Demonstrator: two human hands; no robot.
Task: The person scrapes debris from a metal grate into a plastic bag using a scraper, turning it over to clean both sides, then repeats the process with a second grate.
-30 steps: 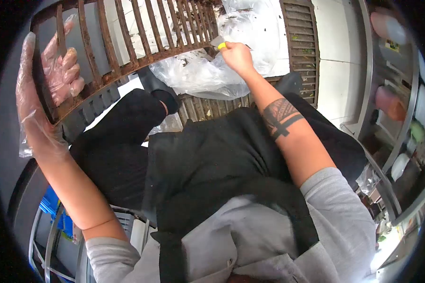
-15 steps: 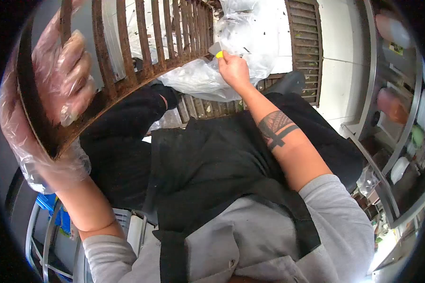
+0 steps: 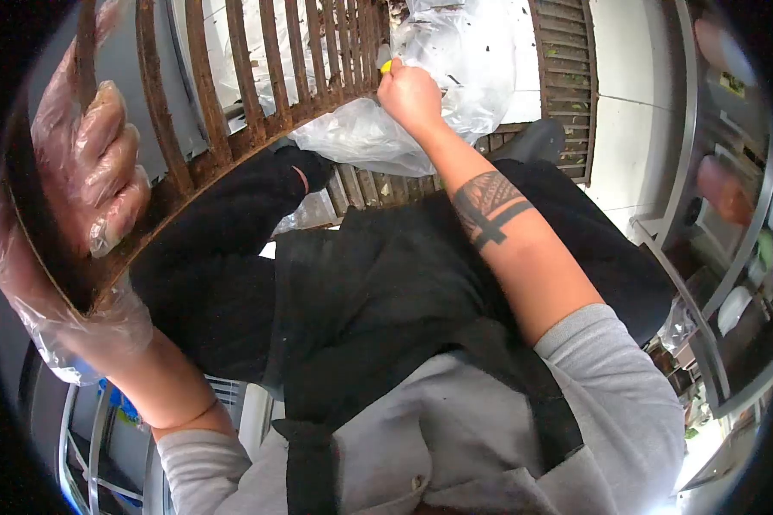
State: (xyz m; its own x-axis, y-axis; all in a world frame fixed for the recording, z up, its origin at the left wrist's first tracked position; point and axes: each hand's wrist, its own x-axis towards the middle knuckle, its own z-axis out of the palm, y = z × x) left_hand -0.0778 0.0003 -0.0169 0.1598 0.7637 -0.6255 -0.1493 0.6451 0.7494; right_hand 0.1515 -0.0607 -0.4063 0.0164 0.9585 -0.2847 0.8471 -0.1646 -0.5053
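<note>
A rusty brown slatted grate (image 3: 208, 86) slants across the upper left. My left hand (image 3: 103, 172), in a clear plastic glove, is wrapped round the grate's near end with its fingers curled. My bare right hand (image 3: 410, 96) is closed on a scraper (image 3: 385, 62) with a yellow part at its handle and a grey blade. The blade is at the far end of the grate, by its slats. Beneath and beyond my right hand spreads a clear plastic bag (image 3: 468, 73) dotted with dark debris.
A second slatted grate (image 3: 565, 81) lies at the upper right beside white floor tiles (image 3: 631, 146). More slats (image 3: 378, 189) show between my legs. A metal shelf frame (image 3: 687, 318) with blurred items runs along the right. My black boot (image 3: 537, 142) is near the bag.
My right hand has moved up and left with the scraper, nearer the grate's slats. The grate and my left hand have shifted slightly left and down.
</note>
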